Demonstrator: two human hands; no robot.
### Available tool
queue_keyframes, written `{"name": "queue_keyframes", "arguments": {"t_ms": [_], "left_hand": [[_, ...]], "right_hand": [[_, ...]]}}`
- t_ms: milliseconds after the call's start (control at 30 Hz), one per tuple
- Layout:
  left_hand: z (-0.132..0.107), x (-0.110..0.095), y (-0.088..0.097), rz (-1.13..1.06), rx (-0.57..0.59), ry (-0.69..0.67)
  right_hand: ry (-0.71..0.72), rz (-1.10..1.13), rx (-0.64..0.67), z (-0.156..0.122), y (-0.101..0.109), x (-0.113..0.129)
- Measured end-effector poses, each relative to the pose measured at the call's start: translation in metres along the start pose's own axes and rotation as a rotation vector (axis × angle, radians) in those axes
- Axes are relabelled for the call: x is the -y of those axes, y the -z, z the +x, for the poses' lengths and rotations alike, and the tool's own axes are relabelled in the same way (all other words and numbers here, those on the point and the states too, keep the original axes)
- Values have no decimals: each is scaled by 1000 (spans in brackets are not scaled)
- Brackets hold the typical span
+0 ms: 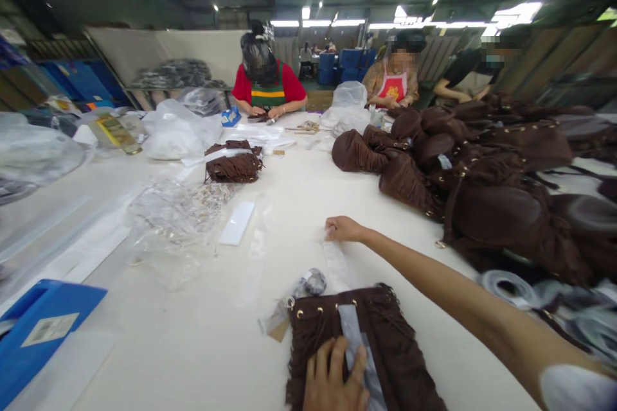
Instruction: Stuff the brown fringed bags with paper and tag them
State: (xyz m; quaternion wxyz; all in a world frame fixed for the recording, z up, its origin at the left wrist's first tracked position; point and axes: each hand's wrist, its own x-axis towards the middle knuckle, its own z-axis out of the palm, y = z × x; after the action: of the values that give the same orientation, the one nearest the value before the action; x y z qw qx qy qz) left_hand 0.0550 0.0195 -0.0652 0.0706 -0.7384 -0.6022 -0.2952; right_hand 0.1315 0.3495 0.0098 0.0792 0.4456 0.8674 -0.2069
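Note:
A dark brown fringed bag [308, 327] with gold eyelets lies on the white table in front of me. My left hand [335, 376] rests on it with fingers spread, pressing beside a greyish plastic strip [351, 327] that runs down its front. Farther out, my right hand [343, 229] is closed on the end of a clear plastic strip [336, 263], which stretches from the hand back toward the bag's top edge. Beside the bag's upper left corner are a crumpled plastic-wrapped piece [313, 282] and a small tan tag [279, 331].
Brown bags [501, 212] are heaped on the right, near tape rolls [508, 288]. On the left lie a blue box [48, 334], tangled clear plastic with cords [178, 218] and a white card stack [237, 223]. A wrapped fringed bag [234, 164] sits farther back. Several co-workers face me across the table.

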Motion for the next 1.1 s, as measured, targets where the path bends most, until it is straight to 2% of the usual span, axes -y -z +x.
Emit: {"name": "queue_keyframes", "arguments": {"t_ms": [100,200,333,500,600,700,800,900,1000,1100], "left_hand": [[8,-3,28,-67,217,30],[16,-4,45,-76,334,-5],[18,-5,50,-58,349,-43],[17,-7,50,-15,353,-69],[17,-8,51,-6,359,-76],[17,-9,53,-12,371,-76],[16,-10,55,-16,378,-72],[15,-11,57,-19,383,-71],[13,-10,58,-30,398,-71],[11,-8,56,-44,393,-38]], "right_hand": [[-11,28,4,-2,5,3],[-16,43,-12,-3,9,5],[-9,40,-71,-12,17,16],[62,9,-178,-40,36,45],[143,-8,-229,-72,49,69],[224,-25,-275,-122,50,94],[298,-75,-335,-182,32,113],[317,-129,-396,-234,-5,122],[278,-144,-473,-266,-50,125],[218,-131,-522,-283,-89,125]]}}
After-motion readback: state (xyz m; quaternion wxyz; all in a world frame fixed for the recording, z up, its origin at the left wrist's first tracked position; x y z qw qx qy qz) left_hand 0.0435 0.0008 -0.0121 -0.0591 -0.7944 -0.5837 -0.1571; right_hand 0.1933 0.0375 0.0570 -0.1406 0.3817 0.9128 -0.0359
